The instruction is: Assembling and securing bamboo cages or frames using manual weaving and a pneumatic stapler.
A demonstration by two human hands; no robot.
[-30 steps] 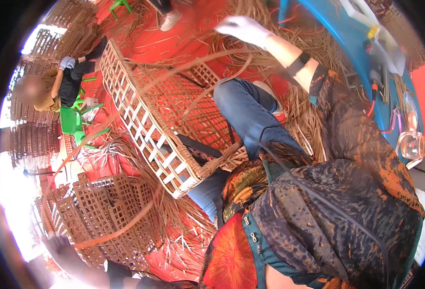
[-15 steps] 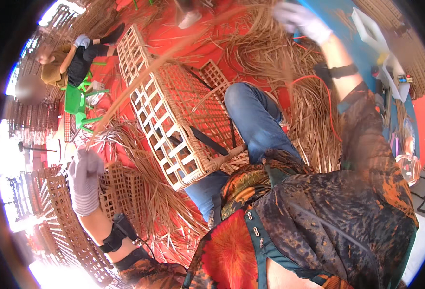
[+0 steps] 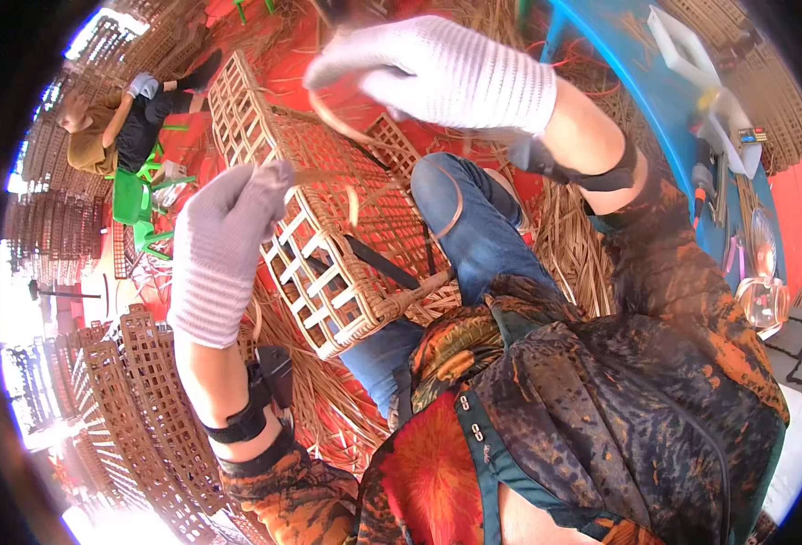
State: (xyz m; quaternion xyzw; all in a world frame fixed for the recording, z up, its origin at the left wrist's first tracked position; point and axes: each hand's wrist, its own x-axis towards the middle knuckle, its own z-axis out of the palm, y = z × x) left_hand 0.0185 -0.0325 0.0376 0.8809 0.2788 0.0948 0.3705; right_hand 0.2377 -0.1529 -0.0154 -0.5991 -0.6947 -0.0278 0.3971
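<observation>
Both my hands wear white knitted gloves. My left hand (image 3: pixel 219 250) is raised at the near left side of a woven basket, its fingertips pinched on a thin brown rattan strip. Higher up, my right hand (image 3: pixel 460 77) is held over the far part of the basket, with thumb and fingers closed on the same sort of strip (image 3: pixel 336 124), which curls down in a loop over the basket and my knee. Whether both hands hold one strip I cannot tell. The open-lattice basket (image 3: pixel 333 295) lies tilted on its side against my legs, a dark strap on it.
Loose strips (image 3: pixel 569 245) are strewn over the red floor covering. Stacked woven panels (image 3: pixel 138 391) stand at the left. A blue table (image 3: pixel 637 68) with white trays is at the right. Farther left, another person (image 3: pixel 101 136) sits near a green stool (image 3: pixel 131 195).
My right hand has swung in from the far right toward the basket. My left hand has moved right and nearer to it. The strip, stretched long before, now hangs in a loop.
</observation>
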